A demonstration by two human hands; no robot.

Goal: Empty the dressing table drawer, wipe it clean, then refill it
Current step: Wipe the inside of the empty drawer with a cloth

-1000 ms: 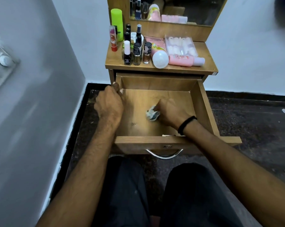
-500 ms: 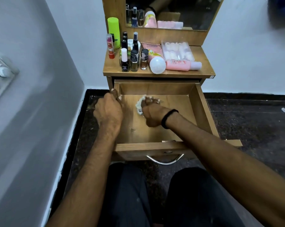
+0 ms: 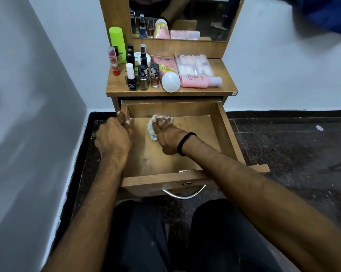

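Note:
The wooden drawer (image 3: 222, 122) of the dressing table is pulled out, and its floor holds nothing but a crumpled white cloth (image 3: 152, 122). My right hand (image 3: 166, 135) grips that cloth and presses it onto the drawer floor near the back left corner. My left hand (image 3: 113, 137) is curled over the drawer's left wall and holds it. On the table top (image 3: 224, 79) stand and lie the cosmetics: several nail polish bottles (image 3: 144, 77), a green can (image 3: 117, 44), a red tube (image 3: 113, 60), a white-capped tube (image 3: 170, 81), a pink bottle (image 3: 200, 81) and a clear case (image 3: 193, 63).
A mirror (image 3: 185, 16) rises behind the table top. A grey wall runs close along the left. Dark stone floor (image 3: 283, 146) spreads to the right of the drawer. My knees in dark trousers sit below the drawer's metal handle (image 3: 183, 195).
My right hand has slid the cloth from the drawer's middle toward the back left corner. My left hand has kept its hold on the left wall. The camera has tilted slightly.

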